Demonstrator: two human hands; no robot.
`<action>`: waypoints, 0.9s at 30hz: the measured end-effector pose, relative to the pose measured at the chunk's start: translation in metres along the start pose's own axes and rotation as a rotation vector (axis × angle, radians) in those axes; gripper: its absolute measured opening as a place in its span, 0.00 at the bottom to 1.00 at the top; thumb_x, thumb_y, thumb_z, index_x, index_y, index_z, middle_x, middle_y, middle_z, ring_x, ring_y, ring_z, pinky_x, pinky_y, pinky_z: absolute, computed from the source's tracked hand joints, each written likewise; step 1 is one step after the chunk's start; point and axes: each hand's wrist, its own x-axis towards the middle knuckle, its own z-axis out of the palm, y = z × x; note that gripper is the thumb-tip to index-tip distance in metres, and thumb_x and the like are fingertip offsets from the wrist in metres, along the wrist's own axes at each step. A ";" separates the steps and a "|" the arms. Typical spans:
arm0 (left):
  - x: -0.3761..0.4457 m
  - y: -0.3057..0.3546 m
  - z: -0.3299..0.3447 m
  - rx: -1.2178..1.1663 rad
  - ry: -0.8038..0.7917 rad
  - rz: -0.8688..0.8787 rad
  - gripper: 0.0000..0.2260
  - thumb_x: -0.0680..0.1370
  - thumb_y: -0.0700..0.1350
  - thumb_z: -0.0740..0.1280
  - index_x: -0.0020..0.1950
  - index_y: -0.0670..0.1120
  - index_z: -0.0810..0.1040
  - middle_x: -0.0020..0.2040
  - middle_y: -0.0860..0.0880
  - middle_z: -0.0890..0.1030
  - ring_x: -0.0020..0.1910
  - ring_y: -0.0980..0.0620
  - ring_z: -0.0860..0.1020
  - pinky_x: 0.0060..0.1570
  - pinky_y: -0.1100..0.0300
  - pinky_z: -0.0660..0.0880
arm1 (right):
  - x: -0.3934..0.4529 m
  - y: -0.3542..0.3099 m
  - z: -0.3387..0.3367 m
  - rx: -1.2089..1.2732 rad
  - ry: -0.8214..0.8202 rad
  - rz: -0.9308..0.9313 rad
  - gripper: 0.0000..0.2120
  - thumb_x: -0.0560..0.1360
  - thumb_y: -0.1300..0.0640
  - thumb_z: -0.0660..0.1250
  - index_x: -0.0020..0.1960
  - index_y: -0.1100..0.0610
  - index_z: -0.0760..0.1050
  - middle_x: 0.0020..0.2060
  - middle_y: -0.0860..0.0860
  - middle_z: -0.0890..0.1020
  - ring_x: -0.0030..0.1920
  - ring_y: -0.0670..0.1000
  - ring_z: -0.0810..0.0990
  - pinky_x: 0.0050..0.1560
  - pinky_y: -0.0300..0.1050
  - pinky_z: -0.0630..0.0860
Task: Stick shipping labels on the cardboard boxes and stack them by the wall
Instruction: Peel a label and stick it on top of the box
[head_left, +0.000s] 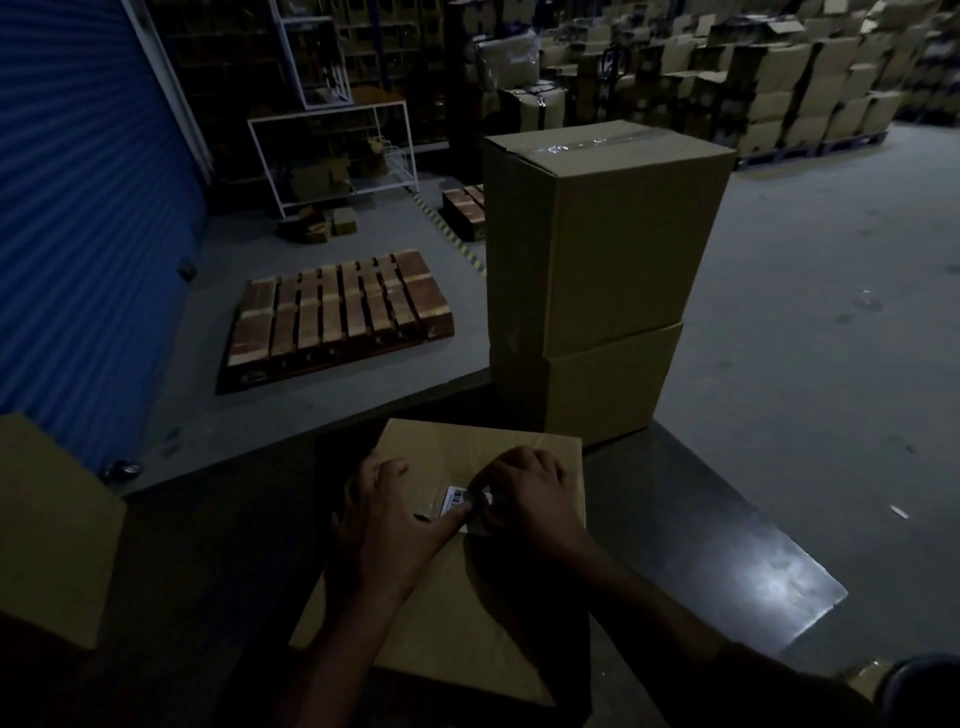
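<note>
Fingers of both hands meet on a shipping label (460, 500) lying on the top face of a cardboard box (457, 597) that sits on a dark table (691, 519) directly before the person. On the left hand (387, 525) the thumb presses flat along the label's lower edge, with the other fingers curled loosely on the cardboard beside it. On the right hand (530, 499) the fingertips are bunched together at the label's right end, pinching or peeling something there; dim light leaves it unclear which. A barcode shows on the white strip between the two hands.

At the table's far edge stand two stacked boxes (597, 291), the upper one sealed with clear tape across its top. Another box (47, 525) juts in at the left edge of the view. A bright reflection glares off the table's right corner.

Beyond the table, a wooden pallet (337, 312) lies on the grey concrete floor next to a blue roller shutter (78, 208). White metal-frame racks (332, 150) stand further back, and rows of cartons on pallets (779, 93) fill the far right of the warehouse.
</note>
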 end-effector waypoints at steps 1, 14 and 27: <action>0.000 0.000 0.000 -0.010 -0.005 -0.007 0.48 0.60 0.83 0.64 0.71 0.54 0.71 0.78 0.52 0.63 0.75 0.45 0.65 0.70 0.36 0.67 | 0.000 0.002 0.000 0.001 -0.006 0.004 0.15 0.76 0.39 0.64 0.59 0.43 0.78 0.65 0.47 0.72 0.68 0.52 0.64 0.67 0.50 0.60; -0.002 0.001 -0.003 -0.026 -0.020 -0.015 0.50 0.60 0.84 0.62 0.72 0.53 0.70 0.77 0.52 0.63 0.75 0.46 0.65 0.72 0.40 0.64 | -0.019 0.014 0.004 -0.039 0.111 0.020 0.22 0.73 0.35 0.57 0.55 0.48 0.77 0.57 0.46 0.76 0.63 0.49 0.69 0.65 0.43 0.65; -0.001 0.003 -0.005 -0.056 -0.035 -0.025 0.49 0.59 0.83 0.64 0.71 0.54 0.71 0.78 0.55 0.61 0.75 0.47 0.65 0.73 0.39 0.64 | -0.068 0.001 -0.012 -0.078 0.260 0.126 0.15 0.76 0.39 0.66 0.58 0.44 0.77 0.58 0.45 0.75 0.59 0.48 0.69 0.58 0.47 0.69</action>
